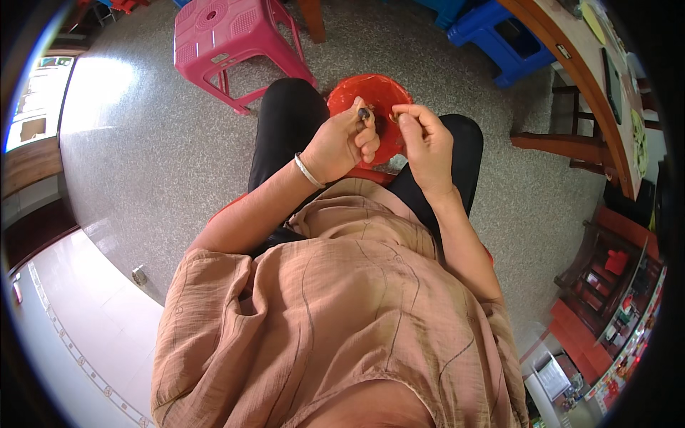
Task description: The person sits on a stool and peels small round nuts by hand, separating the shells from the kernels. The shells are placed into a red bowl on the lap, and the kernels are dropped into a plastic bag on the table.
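Observation:
Between my knees stands a red plastic bin point(342, 92) with a red liner over its rim. Above its left part, my left hand point(345, 136) pinches a small dark roundish object point(364, 113) between thumb and fingers; what it is cannot be told. My right hand point(425, 139) is over the bin's right side, thumb and forefinger closed on a tiny yellowish-brown piece point(394, 116), too small to name. The two hands are apart. Some dark matter lies inside the bin, mostly hidden by my left hand.
A pink plastic stool point(235, 40) stands ahead to the left, a blue plastic stool point(503, 40) ahead to the right. At the right, a wood-edged table point(583, 69) bears a dark flat device point(611, 85). A wooden chair point(599, 267) stands farther back on the speckled floor point(160, 160).

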### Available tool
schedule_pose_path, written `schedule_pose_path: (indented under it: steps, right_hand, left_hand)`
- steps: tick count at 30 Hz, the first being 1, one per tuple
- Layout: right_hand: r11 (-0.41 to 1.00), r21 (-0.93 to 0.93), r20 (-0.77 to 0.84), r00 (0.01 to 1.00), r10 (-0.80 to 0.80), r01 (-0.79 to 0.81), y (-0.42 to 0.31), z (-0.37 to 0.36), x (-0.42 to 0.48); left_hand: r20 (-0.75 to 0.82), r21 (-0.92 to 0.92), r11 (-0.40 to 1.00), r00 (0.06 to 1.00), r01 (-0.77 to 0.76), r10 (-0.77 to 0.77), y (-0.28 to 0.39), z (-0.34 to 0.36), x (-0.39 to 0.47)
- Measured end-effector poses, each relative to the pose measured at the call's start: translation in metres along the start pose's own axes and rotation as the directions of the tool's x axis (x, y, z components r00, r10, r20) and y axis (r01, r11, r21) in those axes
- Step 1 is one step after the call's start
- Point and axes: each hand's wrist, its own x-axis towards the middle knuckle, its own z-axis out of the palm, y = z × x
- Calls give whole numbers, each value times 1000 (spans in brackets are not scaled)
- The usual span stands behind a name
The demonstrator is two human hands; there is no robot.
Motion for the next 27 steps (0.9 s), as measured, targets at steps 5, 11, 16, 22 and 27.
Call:
schedule_pose_path:
  steps: [5, 11, 16, 22, 27]
  right_hand:
    - [923, -362, 44, 992, -121, 128, 3, 4, 0]
    - [925, -338, 25, 984, -175, 173, -11, 4, 1]
    - [847, -382, 48, 923, -382, 371, -2, 17, -2]
    - [842, -406, 31, 926, -376, 356, -6, 10, -2]
    - [889, -338, 0, 944, -329, 310, -11, 11, -5]
  left_hand:
    - [-168, 92, 996, 986, -6, 22, -2, 1, 2]
    - [-144, 112, 994, 990, 3, 13, -8, -12, 5]
    - [-75, 118, 993, 997, -2, 11, -16, -15, 7]
    - [-101, 512, 853, 979, -100, 176, -7, 4, 1]
    - [-22, 670, 720, 965, -181, 263, -8, 3, 2]
